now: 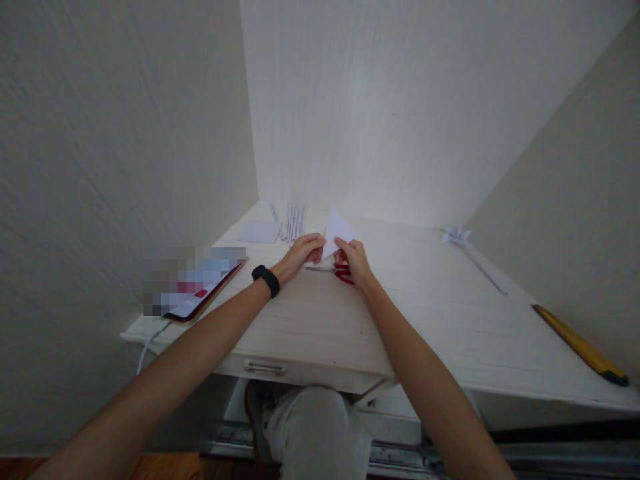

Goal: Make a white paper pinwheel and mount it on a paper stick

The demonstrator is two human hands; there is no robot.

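A white piece of paper (pixel 336 229), folded into a triangle, is held up over the middle of the desk. My left hand (pixel 309 249), with a black band on its wrist, pinches its left edge. On the lower right side, my right hand (pixel 353 259) grips the same paper, thumb on the front face. Just below lies a pair of scissors (pixel 344 273) with red handles, its blades pointing left and partly hidden by my right hand. Beyond my left hand are several thin white paper sticks (pixel 296 222) and a stack of white paper squares (pixel 259 231).
A white paper pinwheel (pixel 456 235) on a stick lies at the right. Near the right edge rests a yellow and black tool (pixel 580 341). A tablet (pixel 200 293) with a white cable (pixel 145 348) stands at the left. Walls enclose the white desk (pixel 440 320).
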